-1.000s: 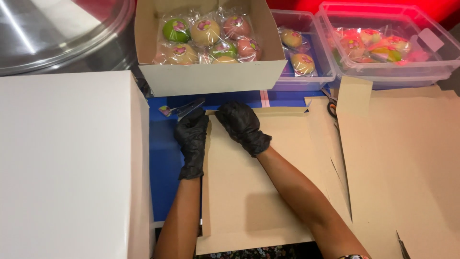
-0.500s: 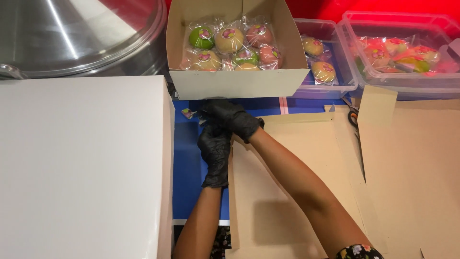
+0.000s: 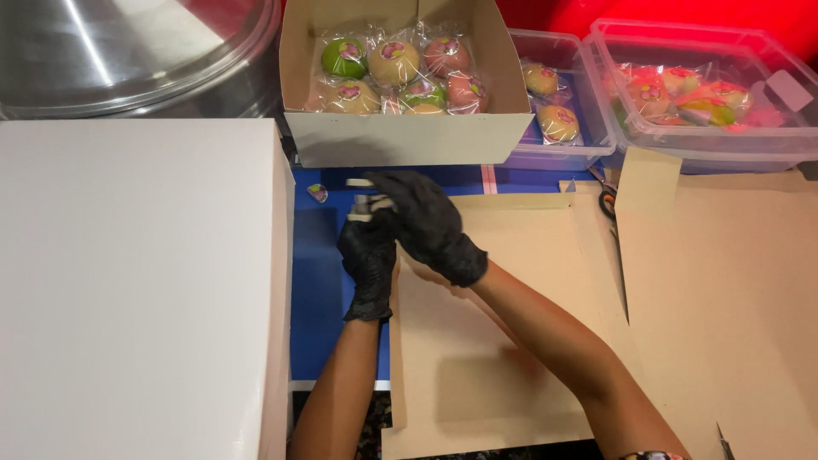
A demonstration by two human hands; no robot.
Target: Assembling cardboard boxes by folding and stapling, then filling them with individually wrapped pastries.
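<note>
Both my hands wear black gloves and meet over the blue table top, just in front of an open cardboard box. My left hand pinches a small pale strip at its fingertips. My right hand lies across the left one, its fingers curled onto the same strip; most of the strip is hidden. The box holds several round sweets in clear wrappers, green, cream and pink. A flat brown cardboard sheet lies under my right forearm.
A closed white box fills the left. A metal dome lid sits at the back left. Two clear plastic tubs with wrapped sweets stand at the back right. More flat cardboard lies right, scissors beside it. A small sticker lies on the table.
The view has shifted, so the box and tubs sit further right and lower. My hands have come together, the right one now crossing over the left at the small strip.
</note>
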